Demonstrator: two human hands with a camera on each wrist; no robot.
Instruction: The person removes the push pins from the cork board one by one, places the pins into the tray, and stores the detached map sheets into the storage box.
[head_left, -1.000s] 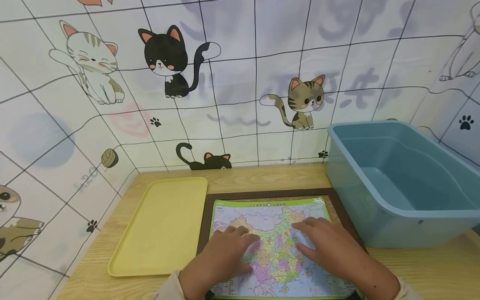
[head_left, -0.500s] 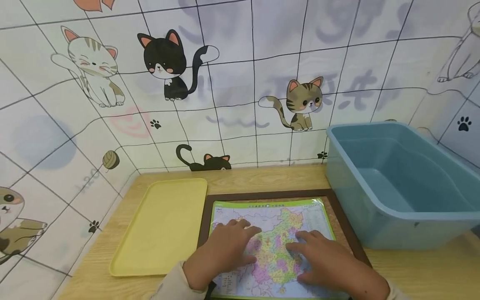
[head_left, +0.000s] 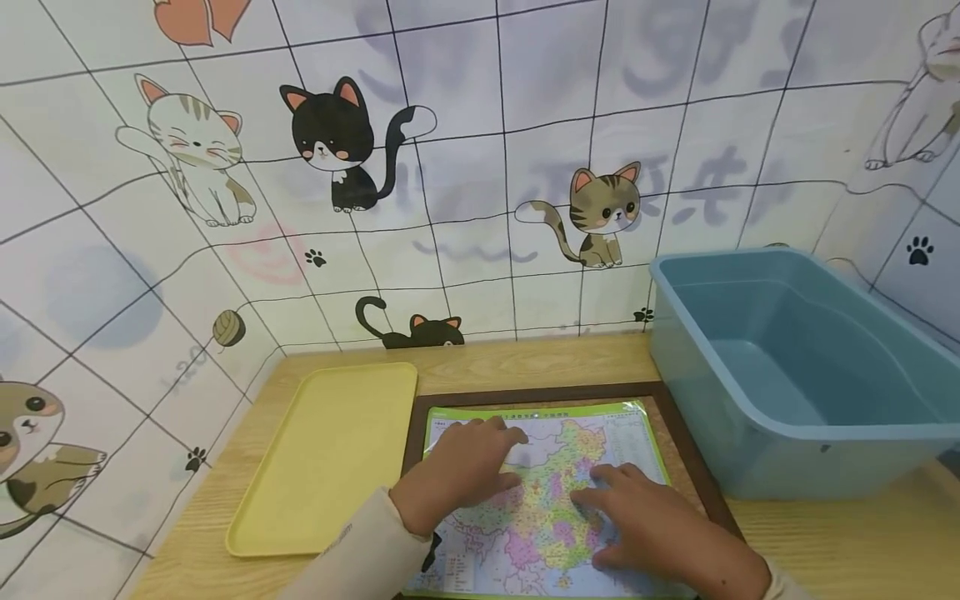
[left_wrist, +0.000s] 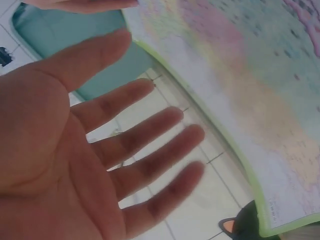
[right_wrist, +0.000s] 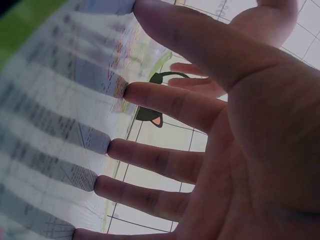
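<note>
A colourful map sheet (head_left: 558, 533) with a green border lies on a cork board in a dark brown frame (head_left: 540, 395). Over its left half my left hand (head_left: 457, 471) is spread, the palm facing down. The left wrist view shows this hand's fingers (left_wrist: 162, 132) straight and apart, with nothing in them. My right hand (head_left: 648, 521) lies on the right half of the map. In the right wrist view its fingertips (right_wrist: 116, 147) press on the glossy sheet, which mirrors them.
A yellow tray (head_left: 330, 458) lies left of the framed board. To the right stands a deep blue-grey plastic tub (head_left: 750, 392). Behind the wooden table (head_left: 525, 358) rises a wall covering (head_left: 465, 183) with printed cats and grid lines.
My left hand has moved away from me, up the map toward its far edge. The right hand has shifted slightly nearer to me. The map stays in place.
</note>
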